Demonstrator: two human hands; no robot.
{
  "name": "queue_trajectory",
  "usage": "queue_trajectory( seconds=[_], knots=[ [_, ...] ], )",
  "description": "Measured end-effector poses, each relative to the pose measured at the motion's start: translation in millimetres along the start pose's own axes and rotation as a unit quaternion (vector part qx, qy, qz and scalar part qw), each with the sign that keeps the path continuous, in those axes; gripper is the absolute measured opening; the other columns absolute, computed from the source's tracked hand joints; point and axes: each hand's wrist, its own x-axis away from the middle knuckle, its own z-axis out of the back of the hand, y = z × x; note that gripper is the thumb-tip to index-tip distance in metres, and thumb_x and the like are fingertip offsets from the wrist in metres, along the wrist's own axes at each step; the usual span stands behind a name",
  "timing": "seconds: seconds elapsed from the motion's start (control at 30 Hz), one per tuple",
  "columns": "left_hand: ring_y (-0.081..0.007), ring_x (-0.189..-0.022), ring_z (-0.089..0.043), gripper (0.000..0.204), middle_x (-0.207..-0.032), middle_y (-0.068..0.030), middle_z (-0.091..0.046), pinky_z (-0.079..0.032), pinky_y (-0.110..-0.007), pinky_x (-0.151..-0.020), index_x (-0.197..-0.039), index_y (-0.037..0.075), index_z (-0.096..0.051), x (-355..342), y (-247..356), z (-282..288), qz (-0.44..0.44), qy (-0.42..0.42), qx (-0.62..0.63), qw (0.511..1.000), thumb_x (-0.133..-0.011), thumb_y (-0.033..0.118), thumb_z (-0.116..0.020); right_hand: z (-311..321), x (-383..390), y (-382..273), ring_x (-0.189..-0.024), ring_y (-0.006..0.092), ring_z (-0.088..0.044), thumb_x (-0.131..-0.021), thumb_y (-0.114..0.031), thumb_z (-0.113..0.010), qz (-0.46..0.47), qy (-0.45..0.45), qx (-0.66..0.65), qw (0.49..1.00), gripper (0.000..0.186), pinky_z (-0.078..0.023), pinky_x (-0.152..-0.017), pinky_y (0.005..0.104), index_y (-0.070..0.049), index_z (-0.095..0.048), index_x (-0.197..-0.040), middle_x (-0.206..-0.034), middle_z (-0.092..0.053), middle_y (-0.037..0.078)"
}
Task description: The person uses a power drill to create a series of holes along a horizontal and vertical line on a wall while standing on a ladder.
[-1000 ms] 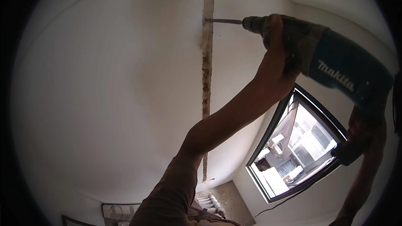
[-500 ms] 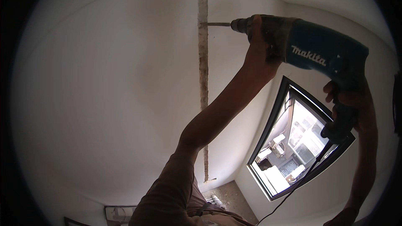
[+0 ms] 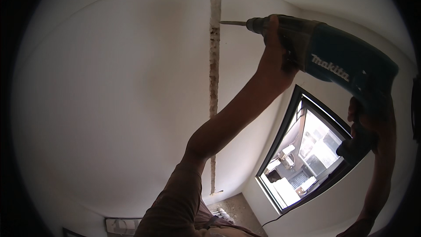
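A teal and black rotary hammer (image 3: pixel 333 52) is held up level against the white wall. Its thin pointed chisel bit (image 3: pixel 233 23) reaches left, the tip at or very near the right edge of a vertical channel (image 3: pixel 214 57) in the plaster. Below the tip the channel is rough and brown; above it the surface is paler. My left hand (image 3: pixel 277 44) is wrapped round the tool's front, behind the chuck. On the rear grip my right hand (image 3: pixel 372 116) is closed, with some fingers hidden in shadow by the handle. Whether the trigger is pressed cannot be seen.
A dark-framed window (image 3: pixel 302 149) is in the right wall, below the tool. The power cord (image 3: pixel 274 220) trails low, near the window's bottom corner. A patch of dusty floor (image 3: pixel 239 206) shows beside my body. A framed panel (image 3: pixel 120 226) stands at lower left.
The bit tip has shifted from inside the channel to its right edge. Tool and both hands have moved slightly right in view, and the cord hangs differently.
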Motion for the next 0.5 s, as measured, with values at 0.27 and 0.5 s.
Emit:
queue_trajectory(
  seconds=[0.27,0.5],
  knots=[
    [-0.0219,-0.117,-0.050,0.061,-0.124,-0.0084,-0.048,-0.043,-0.040,-0.103,-0.127,0.008,-0.040,-18,5,-4,-0.050,-0.078,0.028,0.995,-0.090,0.057,-0.049,22,-19,3,-0.053,0.0191,-0.059,-0.069,-0.011,-0.068,0.063,0.055,-0.136,0.987,0.052,-0.051,-0.043,0.0328,0.000,-0.047,-0.114,-0.069,-0.058,0.011],
    [-0.0238,-0.129,-0.034,0.092,-0.134,-0.0128,-0.033,-0.030,-0.038,-0.111,-0.141,0.008,-0.018,-40,6,7,-0.010,-0.012,0.026,1.000,-0.081,0.068,-0.053,54,-54,-33,-0.067,0.0212,-0.060,-0.074,0.000,-0.059,0.023,-0.158,-0.151,0.976,0.030,-0.054,-0.060,0.0355,0.002,-0.055,-0.104,-0.075,-0.058,0.009]
  ],
)
